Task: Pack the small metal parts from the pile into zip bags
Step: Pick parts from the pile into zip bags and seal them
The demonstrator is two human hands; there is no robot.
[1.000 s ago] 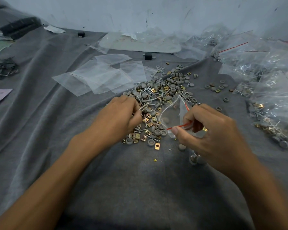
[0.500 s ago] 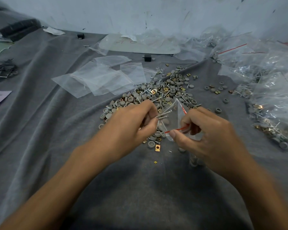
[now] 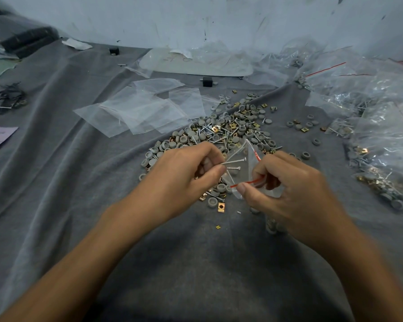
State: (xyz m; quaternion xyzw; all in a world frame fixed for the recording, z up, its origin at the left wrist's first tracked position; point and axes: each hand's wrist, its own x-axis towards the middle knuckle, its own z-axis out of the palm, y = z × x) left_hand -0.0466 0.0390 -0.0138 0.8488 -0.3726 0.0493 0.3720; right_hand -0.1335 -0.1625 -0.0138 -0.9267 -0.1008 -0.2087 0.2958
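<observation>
The left hand [image 3: 186, 173] pinches two screws [image 3: 234, 161], heads aimed at the zip bag [image 3: 248, 166]. The right hand [image 3: 289, 189] pinches the bag's red-lined mouth open to receive them, above the pile [image 3: 230, 131] in the middle of the grey cloth [image 3: 196, 263].

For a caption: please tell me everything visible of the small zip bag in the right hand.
The zip bag is small, of thin clear plastic, with a red zip line along its mouth. The right hand pinches it at that edge and holds it tilted above the near side of the pile. Its mouth faces the left hand, which holds two screws at the opening; whether they are already inside, I cannot tell.
</observation>
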